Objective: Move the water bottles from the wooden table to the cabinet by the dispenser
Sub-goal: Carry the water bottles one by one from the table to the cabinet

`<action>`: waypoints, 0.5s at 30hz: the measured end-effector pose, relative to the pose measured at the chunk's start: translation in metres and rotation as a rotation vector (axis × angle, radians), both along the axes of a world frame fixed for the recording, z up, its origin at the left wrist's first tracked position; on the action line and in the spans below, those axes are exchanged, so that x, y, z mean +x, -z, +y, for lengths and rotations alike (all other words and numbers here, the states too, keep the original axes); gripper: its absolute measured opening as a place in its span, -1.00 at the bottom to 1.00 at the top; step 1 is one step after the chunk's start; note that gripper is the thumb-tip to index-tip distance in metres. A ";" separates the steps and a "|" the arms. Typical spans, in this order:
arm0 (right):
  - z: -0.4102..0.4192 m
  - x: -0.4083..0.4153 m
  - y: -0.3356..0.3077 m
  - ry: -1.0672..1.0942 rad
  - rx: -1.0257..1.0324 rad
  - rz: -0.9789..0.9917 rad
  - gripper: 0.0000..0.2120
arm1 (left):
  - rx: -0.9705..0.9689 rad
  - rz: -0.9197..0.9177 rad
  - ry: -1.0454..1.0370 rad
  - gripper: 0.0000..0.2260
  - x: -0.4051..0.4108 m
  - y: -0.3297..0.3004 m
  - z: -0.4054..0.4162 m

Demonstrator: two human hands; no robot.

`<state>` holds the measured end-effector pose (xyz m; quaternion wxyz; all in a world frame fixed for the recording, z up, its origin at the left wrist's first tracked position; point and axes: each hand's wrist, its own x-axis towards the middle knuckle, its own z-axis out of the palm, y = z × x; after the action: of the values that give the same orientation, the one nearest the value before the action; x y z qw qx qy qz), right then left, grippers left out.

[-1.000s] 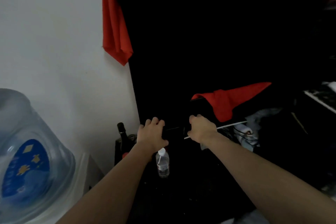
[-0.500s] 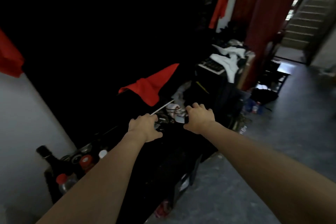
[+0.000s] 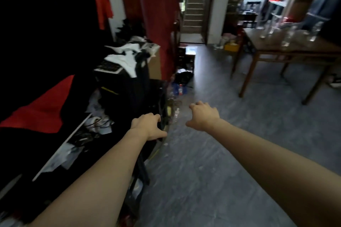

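Note:
The wooden table (image 3: 273,54) stands at the far right across the grey floor, with several clear water bottles (image 3: 287,37) upright on its top. My left hand (image 3: 147,126) hovers by the edge of the dark cluttered cabinet (image 3: 114,145), fingers loosely curled, holding nothing. My right hand (image 3: 203,115) reaches out over the floor, fingers loosely bent and empty. Both hands are far from the table. The dispenser is out of view.
Black and red cloth (image 3: 42,108) drapes the left side. A pile of clothes (image 3: 129,55) and a keyboard (image 3: 108,66) sit on the cabinet run. Bottles and bags (image 3: 179,88) litter the floor by a red curtain (image 3: 156,14). A doorway (image 3: 193,5) with stairs lies ahead.
My view has swung right, from the wall, dispenser jug and cabinet to the open room and wooden table. Both hands have left the cabinet top and are empty.

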<state>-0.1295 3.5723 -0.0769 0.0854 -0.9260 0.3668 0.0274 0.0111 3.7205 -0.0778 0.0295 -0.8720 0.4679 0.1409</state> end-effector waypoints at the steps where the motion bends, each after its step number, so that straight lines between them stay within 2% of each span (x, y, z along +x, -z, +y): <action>1: -0.012 -0.023 0.003 0.041 0.004 0.009 -0.36 | -0.004 0.001 0.035 -0.39 -0.017 -0.002 -0.017; 12: -0.100 -0.235 0.007 0.417 0.016 0.007 -0.40 | -0.010 -0.017 0.287 -0.35 -0.187 0.001 -0.156; 15: -0.111 -0.276 0.006 0.505 0.049 0.008 -0.41 | 0.033 -0.040 0.355 -0.41 -0.227 -0.001 -0.182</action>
<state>-0.4059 3.4616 -0.0825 0.1105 -0.8026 0.5860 0.0177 -0.2155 3.5382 -0.0771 0.0777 -0.7777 0.6113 0.1240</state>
